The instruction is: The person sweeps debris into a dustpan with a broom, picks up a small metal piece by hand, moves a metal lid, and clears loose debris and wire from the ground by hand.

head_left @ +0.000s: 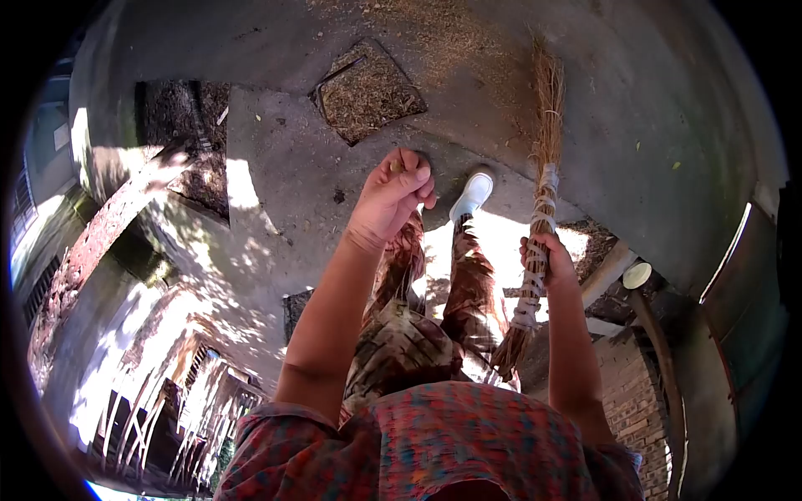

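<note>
My right hand [547,257] is wrapped round the bound handle of a straw broom [547,125]. Pale strips wind about the handle, and its bristles point away from me over the concrete. Raised in front of me, my left hand [391,196] is closed, its fingers curled in and the thumb pressed against them. A tiny yellowish spot shows at those fingers; I cannot tell what it is. Just beyond this hand lies a square, dark-edged frame [368,93] full of dry brown debris.
Fine brown litter [451,42] is scattered over the concrete floor [276,142] ahead. A tree trunk [109,221] leans at the left, beside a square of bare soil [188,117]. Brickwork [631,392] and a curved pole [664,359] stand at the lower right. My white shoe [474,192] shows below.
</note>
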Tool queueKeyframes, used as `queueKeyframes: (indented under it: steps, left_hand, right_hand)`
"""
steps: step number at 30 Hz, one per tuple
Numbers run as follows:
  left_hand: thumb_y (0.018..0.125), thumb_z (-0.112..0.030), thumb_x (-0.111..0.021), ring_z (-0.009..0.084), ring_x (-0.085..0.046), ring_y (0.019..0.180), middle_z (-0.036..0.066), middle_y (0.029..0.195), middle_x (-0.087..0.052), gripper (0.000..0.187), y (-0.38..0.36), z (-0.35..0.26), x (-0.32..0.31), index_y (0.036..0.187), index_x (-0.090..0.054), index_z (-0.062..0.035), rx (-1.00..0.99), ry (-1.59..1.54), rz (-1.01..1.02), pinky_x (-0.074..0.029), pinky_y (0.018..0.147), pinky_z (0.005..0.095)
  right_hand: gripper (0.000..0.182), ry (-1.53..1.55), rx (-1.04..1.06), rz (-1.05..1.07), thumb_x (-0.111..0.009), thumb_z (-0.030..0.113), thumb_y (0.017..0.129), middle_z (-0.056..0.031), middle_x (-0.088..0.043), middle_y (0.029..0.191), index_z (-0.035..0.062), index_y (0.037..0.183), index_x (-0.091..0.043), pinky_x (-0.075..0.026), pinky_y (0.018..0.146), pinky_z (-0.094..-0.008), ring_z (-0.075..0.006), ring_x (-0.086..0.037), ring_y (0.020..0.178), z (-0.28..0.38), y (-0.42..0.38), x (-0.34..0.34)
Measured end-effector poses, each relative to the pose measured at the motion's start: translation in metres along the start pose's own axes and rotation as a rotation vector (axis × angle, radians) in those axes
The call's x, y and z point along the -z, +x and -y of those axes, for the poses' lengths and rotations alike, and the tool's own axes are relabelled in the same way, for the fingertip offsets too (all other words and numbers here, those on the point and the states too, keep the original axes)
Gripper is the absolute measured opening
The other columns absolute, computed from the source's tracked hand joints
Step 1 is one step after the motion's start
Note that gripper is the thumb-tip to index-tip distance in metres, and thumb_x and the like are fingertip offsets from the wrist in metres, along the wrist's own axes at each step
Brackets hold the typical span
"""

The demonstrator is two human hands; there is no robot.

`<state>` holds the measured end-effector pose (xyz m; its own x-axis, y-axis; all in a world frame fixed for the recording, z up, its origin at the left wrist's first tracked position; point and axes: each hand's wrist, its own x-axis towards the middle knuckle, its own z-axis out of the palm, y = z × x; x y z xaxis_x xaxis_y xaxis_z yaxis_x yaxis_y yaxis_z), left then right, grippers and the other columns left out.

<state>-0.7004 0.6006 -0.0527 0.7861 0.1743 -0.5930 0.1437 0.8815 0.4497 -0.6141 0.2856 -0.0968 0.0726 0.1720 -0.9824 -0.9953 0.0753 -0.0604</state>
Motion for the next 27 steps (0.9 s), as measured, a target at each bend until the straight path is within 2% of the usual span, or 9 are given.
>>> queueKeyframes:
  steps: [3,5,8,10,14,16,20,22,27]
  left_hand:
    - [0.093,-0.033,-0.052,0.0127,-0.047,0.069,0.0,0.073,-0.044,0.029,0.008,-0.019,0.008,0.076,-0.045,-0.0108,0.023,0.095,-0.282,-0.042,0.061,0.0289]
    - [0.095,-0.035,-0.048,0.0129,-0.047,0.066,0.001,0.072,-0.045,0.03,0.01,-0.037,0.03,0.081,-0.05,-0.0087,-0.063,0.06,-0.166,-0.042,0.06,0.0288]
    - [0.096,-0.033,-0.046,0.0115,-0.046,0.065,0.001,0.072,-0.048,0.031,0.013,-0.068,0.03,0.095,-0.058,-0.0045,-0.252,0.249,-0.309,-0.042,0.059,0.0289]
    - [0.097,-0.028,-0.047,0.0093,-0.046,0.063,0.0,0.072,-0.051,0.03,0.015,-0.089,0.033,0.111,-0.059,-0.0034,-0.398,0.341,-0.5,-0.041,0.057,0.0266]
    - [0.096,-0.026,-0.048,0.0097,-0.048,0.062,0.001,0.073,-0.055,0.03,0.025,-0.118,0.076,0.113,-0.059,-0.0039,-0.449,0.413,-0.545,-0.041,0.055,0.0251]
    - [0.096,-0.024,-0.048,0.0076,-0.049,0.063,0.0,0.078,-0.058,0.03,0.028,-0.128,0.073,0.117,-0.058,-0.0055,-0.376,0.926,-0.808,-0.042,0.056,0.0221]
    - [0.097,-0.026,-0.047,0.0067,-0.05,0.062,0.001,0.082,-0.061,0.032,0.054,-0.122,0.088,0.117,-0.058,-0.0045,-0.696,1.421,-0.751,-0.043,0.057,0.0216]
    - [0.097,-0.028,-0.047,0.0086,-0.051,0.06,0.003,0.078,-0.062,0.033,0.054,-0.12,0.053,0.111,-0.06,-0.0013,-0.394,0.98,-0.631,-0.044,0.058,0.0248]
    - [0.096,-0.033,-0.047,0.01,-0.049,0.058,0.004,0.072,-0.064,0.036,0.071,-0.115,0.07,0.104,-0.061,-0.0005,-0.342,1.093,-0.59,-0.042,0.056,0.0257]
  right_hand:
    - [0.029,0.012,-0.001,-0.001,-0.058,0.011,0.08,-0.0142,-0.059,0.08,0.0048,0.103,-0.043,-0.054,0.054,-0.0327,-0.0233,-0.06,0.067,0.001,0.002,0.003]
    - [0.026,-0.004,-0.023,-0.037,-0.061,0.023,0.083,-0.0111,-0.058,0.079,0.0026,0.096,-0.049,-0.052,0.055,-0.0311,-0.0211,-0.059,0.065,0.004,0.0,0.0]
    - [0.028,0.157,-0.064,0.012,-0.063,0.019,0.082,-0.0136,-0.059,0.078,0.0044,0.098,-0.046,-0.055,0.055,-0.0329,-0.0231,-0.061,0.066,0.007,0.0,0.004]
    - [0.04,0.159,-0.049,-0.036,-0.06,0.009,0.079,-0.0146,-0.058,0.081,0.0068,0.113,-0.04,-0.054,0.054,-0.0328,-0.023,-0.061,0.066,0.005,0.002,0.002]
    - [0.069,0.004,0.13,-0.044,-0.056,-0.003,0.074,-0.0144,-0.056,0.082,0.0198,0.133,-0.029,-0.049,0.049,-0.0335,-0.0219,-0.055,0.06,0.002,-0.002,-0.004]
    - [0.091,-0.162,0.196,-0.109,-0.057,-0.006,0.073,-0.0144,-0.056,0.081,0.024,0.145,-0.011,-0.048,0.046,-0.0358,-0.0227,-0.056,0.059,0.006,-0.038,-0.022]
    - [0.098,-0.427,0.322,-0.136,-0.057,-0.007,0.073,-0.0132,-0.056,0.081,0.0227,0.148,-0.001,-0.048,0.045,-0.0364,-0.0219,-0.058,0.057,0.024,-0.068,-0.035]
    - [0.099,-0.528,0.394,-0.106,-0.057,-0.006,0.074,-0.0116,-0.056,0.08,0.0224,0.148,0.001,-0.048,0.044,-0.035,-0.0204,-0.059,0.056,0.047,-0.053,-0.048]
    - [0.1,-0.564,0.462,-0.076,-0.055,-0.009,0.074,-0.0142,-0.057,0.08,0.0251,0.147,0.003,-0.049,0.046,-0.0355,-0.0215,-0.058,0.054,0.118,0.05,-0.123]
